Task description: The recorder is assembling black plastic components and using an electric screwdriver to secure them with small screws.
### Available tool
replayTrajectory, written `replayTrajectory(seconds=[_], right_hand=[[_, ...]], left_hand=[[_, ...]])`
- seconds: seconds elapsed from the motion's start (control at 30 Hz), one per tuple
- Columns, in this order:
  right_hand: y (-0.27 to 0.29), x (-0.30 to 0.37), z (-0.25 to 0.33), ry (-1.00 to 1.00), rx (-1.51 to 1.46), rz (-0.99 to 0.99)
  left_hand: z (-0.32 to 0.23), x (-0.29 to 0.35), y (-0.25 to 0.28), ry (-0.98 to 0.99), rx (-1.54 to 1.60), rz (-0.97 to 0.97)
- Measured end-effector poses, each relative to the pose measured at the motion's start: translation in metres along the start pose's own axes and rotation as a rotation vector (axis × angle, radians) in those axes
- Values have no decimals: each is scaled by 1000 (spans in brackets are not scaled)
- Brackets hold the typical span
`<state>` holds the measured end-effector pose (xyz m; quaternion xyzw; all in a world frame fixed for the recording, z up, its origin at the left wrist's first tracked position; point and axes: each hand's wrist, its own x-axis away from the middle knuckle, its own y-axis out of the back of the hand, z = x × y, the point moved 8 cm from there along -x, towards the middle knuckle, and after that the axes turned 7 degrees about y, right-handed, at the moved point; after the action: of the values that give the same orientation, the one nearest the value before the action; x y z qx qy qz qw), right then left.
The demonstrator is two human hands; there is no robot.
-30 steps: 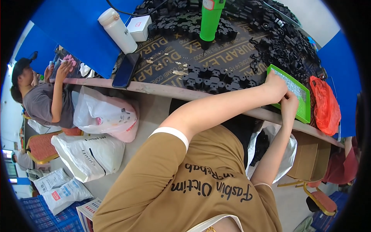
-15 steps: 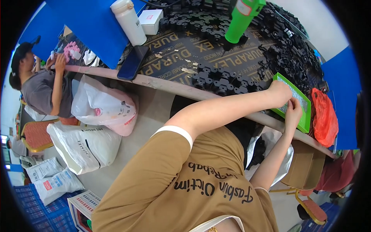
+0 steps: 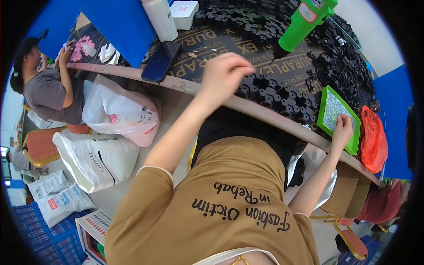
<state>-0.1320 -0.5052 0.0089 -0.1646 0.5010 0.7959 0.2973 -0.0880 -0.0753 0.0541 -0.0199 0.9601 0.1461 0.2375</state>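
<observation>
My left hand (image 3: 225, 79) is raised over the front edge of the table, its thumb and fingers pressed together; whatever they may hold cannot be made out. Just beyond it lie rows of black plastic parts (image 3: 270, 93). On the right, my right hand (image 3: 343, 132) dips into a green tray (image 3: 322, 106), fingertips pinched among many small silvery metal pieces (image 3: 334, 108). Those fingertips hide anything between them. A green power screwdriver (image 3: 300, 27) hangs tilted above the table, its dark tip pointing down towards the black parts.
A phone (image 3: 161, 62), a white bottle (image 3: 161, 20) and a white box (image 3: 184, 15) are at the back left. A red plastic bag (image 3: 373, 139) lies right of the tray. White sacks (image 3: 97, 161) stand on the floor; a co-worker (image 3: 48, 84) sits far left.
My left hand has left the green tray and moved left to above the black parts. My right hand stays at the tray, its fingers now over the silvery pieces.
</observation>
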Motion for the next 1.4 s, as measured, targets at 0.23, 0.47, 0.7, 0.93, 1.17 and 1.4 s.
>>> replayTrajectory(seconds=[0.23, 0.47, 0.7, 0.93, 1.17, 1.4], right_hand=[[-37, 28, 187, 325, -603, 98], [-66, 54, 260, 497, -530, 162], [-83, 56, 262, 529, -479, 168], [-86, 60, 266, 592, -351, 113], [-74, 69, 260, 739, -276, 130], [3, 25, 144, 380, -169, -30]], left_hand=[[44, 13, 9, 99, -81, -20], [49, 16, 3, 60, -142, 22], [40, 19, 2, -68, -295, 48], [28, 24, 2, -193, -379, 133], [19, 28, -6, -221, -413, 148], [-15, 11, -30, -296, -441, 76]])
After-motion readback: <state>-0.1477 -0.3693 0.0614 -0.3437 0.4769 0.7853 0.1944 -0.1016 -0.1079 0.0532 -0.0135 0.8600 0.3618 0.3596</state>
